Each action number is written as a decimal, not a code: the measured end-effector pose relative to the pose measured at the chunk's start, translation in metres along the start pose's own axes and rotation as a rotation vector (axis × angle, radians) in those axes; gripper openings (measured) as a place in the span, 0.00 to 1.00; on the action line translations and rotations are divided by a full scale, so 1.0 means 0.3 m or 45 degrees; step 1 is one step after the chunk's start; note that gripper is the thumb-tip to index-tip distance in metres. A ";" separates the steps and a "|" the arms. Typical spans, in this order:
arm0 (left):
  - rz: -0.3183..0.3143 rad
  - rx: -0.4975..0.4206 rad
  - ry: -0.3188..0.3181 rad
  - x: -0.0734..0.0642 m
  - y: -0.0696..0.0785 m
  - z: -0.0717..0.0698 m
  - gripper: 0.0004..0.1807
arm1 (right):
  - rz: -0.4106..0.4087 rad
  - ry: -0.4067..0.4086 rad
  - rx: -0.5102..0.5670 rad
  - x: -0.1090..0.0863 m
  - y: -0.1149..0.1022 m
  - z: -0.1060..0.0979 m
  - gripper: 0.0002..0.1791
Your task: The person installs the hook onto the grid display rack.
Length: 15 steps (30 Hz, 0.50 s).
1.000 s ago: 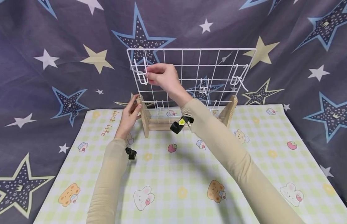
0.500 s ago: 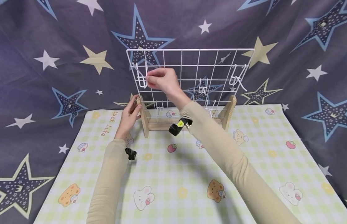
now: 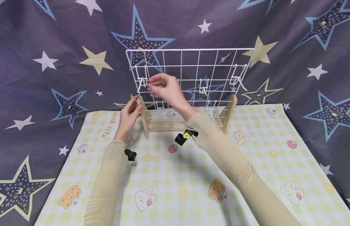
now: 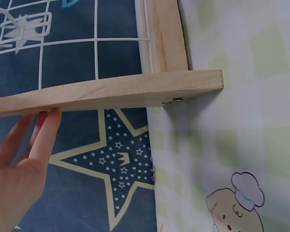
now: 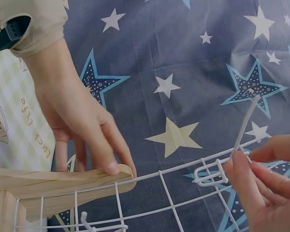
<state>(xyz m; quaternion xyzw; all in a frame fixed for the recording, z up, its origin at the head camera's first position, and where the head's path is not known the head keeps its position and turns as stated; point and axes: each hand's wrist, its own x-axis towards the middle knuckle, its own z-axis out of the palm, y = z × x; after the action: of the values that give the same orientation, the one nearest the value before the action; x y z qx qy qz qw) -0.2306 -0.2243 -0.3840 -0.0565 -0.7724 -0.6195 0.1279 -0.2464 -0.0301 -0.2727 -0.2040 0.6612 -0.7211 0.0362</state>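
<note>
A white wire grid [image 3: 189, 66] stands upright in a wooden stand [image 3: 145, 125]. My left hand [image 3: 128, 117] holds the stand's left side panel near its top; in the left wrist view its fingers [image 4: 45, 133] meet the panel's outer side. A white wire hook [image 3: 142, 82] hangs at the grid's upper left, its prong [image 5: 245, 123] sticking out. Beside this hook, my right hand [image 3: 167, 89] has thumb and index finger parted, a small gap from the hook showing in the head view. In the right wrist view the fingers partly cover the hook.
Another white hook [image 3: 235, 80] hangs at the grid's upper right, and one [image 3: 203, 90] nearer the middle. Lower hooks [image 3: 160, 110] are partly hidden by the right arm. The stand rests on a checked tablecloth [image 3: 163, 175], with a star-patterned curtain [image 3: 87, 28] behind.
The right hand lowered the hook at the grid's upper left, then let go and drew slightly away. That hook now hangs on the wires with its prong forward. The left hand stays put.
</note>
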 end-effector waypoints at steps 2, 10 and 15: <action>0.064 0.024 0.044 0.000 0.006 -0.005 0.25 | -0.024 -0.034 0.023 -0.025 0.004 -0.004 0.13; 0.213 0.225 0.179 -0.001 -0.066 -0.028 0.23 | -0.094 -0.128 -0.075 -0.128 0.061 -0.051 0.11; 0.282 0.506 0.205 -0.041 -0.122 -0.038 0.24 | -0.092 -0.124 -0.144 -0.187 0.107 -0.103 0.10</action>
<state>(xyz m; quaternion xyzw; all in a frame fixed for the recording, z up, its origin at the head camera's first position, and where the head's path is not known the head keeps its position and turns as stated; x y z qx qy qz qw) -0.2262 -0.2429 -0.4196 -0.0650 -0.8555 -0.4401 0.2649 -0.2127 0.0131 -0.3190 -0.2642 0.6905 -0.6727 0.0308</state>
